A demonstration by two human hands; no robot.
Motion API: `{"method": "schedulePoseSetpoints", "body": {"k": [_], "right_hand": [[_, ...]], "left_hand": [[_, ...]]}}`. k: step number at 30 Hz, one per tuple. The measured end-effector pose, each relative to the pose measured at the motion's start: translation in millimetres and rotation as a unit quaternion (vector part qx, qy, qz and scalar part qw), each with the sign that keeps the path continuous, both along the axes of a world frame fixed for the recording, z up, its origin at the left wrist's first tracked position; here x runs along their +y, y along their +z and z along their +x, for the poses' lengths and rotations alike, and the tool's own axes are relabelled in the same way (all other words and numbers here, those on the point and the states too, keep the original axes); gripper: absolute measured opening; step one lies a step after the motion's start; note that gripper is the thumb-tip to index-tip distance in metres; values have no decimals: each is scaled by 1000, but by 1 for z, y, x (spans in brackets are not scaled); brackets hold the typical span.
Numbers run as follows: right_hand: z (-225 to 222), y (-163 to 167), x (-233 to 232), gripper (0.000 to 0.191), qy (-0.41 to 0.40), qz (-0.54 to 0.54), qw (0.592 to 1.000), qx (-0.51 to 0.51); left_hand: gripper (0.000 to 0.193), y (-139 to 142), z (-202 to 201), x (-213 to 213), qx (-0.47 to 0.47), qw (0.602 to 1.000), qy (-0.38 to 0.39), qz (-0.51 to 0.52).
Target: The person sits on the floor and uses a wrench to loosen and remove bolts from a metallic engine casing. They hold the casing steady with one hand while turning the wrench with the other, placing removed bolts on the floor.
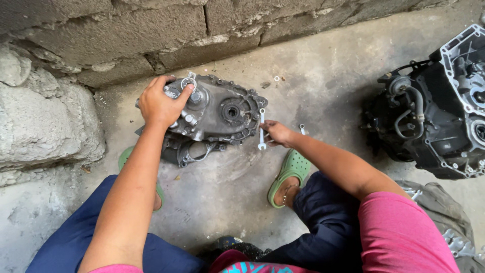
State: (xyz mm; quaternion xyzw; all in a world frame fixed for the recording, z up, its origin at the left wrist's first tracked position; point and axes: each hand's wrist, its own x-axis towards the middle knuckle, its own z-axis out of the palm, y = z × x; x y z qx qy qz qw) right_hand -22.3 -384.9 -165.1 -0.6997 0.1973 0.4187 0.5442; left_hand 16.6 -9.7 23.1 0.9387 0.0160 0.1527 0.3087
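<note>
A grey metal gearbox housing lies on the concrete floor by the block wall. My left hand rests on its left end, fingers bent over a round flange and a small ring. My right hand is just right of the housing, fingers closed on a silver combination wrench that lies upright along the housing's right edge.
A large black engine block stands at the right. The rough block wall runs behind the housing. A small washer and another small wrench lie on the floor. My green clog is under the right arm.
</note>
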Motion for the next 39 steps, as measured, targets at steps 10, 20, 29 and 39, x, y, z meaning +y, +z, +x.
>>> {"method": "schedulePoseSetpoints", "body": {"k": [10, 20, 29, 39], "right_hand": [[98, 48, -54, 46, 396, -279, 859, -167], [121, 128, 2, 34, 425, -395, 658, -479], [21, 7, -49, 20, 128, -56, 965, -224], [-24, 13, -6, 15, -9, 78, 996, 34]], "left_hand": [[51, 0, 0, 1, -12, 1000, -5, 7], [53, 3, 0, -1, 3, 1000, -3, 1], [54, -2, 0, 1, -4, 1000, 9, 2], [54, 4, 1, -2, 1, 1000, -2, -2]]}}
